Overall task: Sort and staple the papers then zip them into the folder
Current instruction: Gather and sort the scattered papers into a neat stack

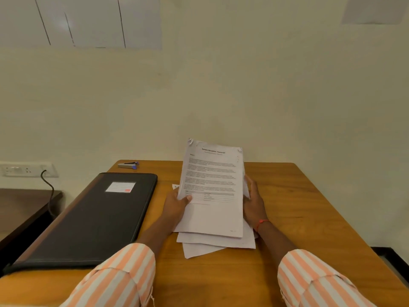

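A stack of white printed papers (pixel 212 196) is held tilted up above the wooden table (pixel 298 207), its sheets fanned unevenly at the bottom. My left hand (pixel 177 207) grips the stack's left edge with the thumb on the top page. My right hand (pixel 254 202) holds the right edge, fingers behind the sheets. A black zip folder (pixel 93 218) with a white label lies shut on the table's left side. A small silver stapler (pixel 128 165) with blue ends rests at the far left corner of the table.
The table stands against a cream wall. A wall socket (pixel 26 169) with a black cable is at the left, above a dark lower surface (pixel 24 202). The right half of the table is bare wood.
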